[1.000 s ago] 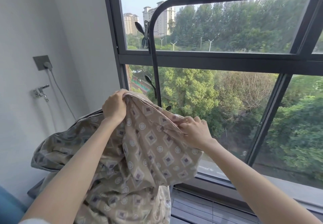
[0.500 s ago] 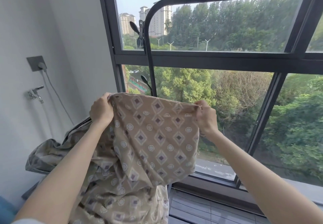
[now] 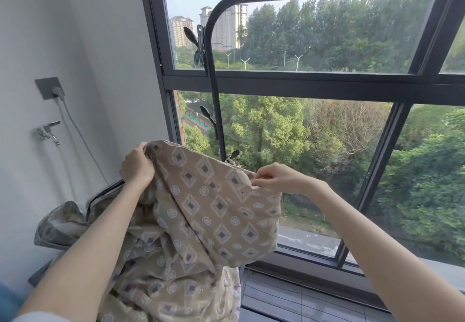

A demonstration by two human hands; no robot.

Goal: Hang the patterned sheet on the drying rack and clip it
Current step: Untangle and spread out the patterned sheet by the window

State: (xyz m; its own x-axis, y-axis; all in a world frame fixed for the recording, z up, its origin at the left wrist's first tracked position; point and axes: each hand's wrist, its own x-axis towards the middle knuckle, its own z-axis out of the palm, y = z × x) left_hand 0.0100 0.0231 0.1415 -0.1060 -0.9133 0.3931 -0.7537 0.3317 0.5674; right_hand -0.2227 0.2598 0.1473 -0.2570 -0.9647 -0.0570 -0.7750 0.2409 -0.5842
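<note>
From the head camera: holding up the patterned sheet (image 3: 201, 208) by its top edge, spanned between both hands. Gripping a bunched corner with the left hand (image 3: 137, 168), fingers curled round the cloth. Pinching the edge farther right with the right hand (image 3: 279, 179), thumb against fingertips. Hanging in folds below and between the forearms, bulk trailing down-left. Not yet over the drying rack (image 3: 217, 113), its black upright just behind, clips (image 3: 200, 45) clamped on it, window (image 3: 302, 85) beyond.
</note>
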